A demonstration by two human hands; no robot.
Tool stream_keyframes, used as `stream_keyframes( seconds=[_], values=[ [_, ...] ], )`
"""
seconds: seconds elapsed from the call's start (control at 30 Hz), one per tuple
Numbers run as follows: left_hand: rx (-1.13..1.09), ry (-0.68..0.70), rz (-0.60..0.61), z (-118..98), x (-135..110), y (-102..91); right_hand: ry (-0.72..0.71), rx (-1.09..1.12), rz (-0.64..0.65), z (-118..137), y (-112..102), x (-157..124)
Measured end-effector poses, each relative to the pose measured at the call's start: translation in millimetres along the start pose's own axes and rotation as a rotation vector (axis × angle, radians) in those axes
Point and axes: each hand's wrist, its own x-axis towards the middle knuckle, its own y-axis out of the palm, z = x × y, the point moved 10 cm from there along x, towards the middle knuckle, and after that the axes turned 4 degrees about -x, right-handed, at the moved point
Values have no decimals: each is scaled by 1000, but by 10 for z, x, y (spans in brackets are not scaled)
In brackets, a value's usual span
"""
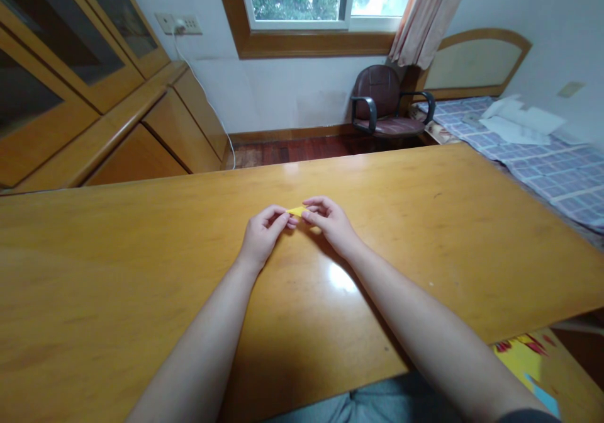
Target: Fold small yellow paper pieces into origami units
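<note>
A small piece of folded yellow paper [297, 211] is held between my two hands, a little above the wooden table [155, 297]. My left hand [265, 233] pinches its left end between thumb and fingers. At the right end, the thumb and fingers of my right hand [330, 223] close on the paper. Its visible part is narrow and pointed toward the left; my fingertips hide the rest.
A brown armchair [377, 99] stands beyond the table, beside a bed [533, 165] with white sheets of material on it. Wooden cabinets [182, 130] line the left wall. At lower right, a yellow, patterned surface [523, 360] lies below the table edge.
</note>
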Motion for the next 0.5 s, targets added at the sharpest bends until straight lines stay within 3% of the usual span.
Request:
stream_keyframes(
  seconds=[0.5],
  values=[
    [-14, -12, -42, -16, -24, -16, 12, -19, 19, -32, 7, 9]
  ],
)
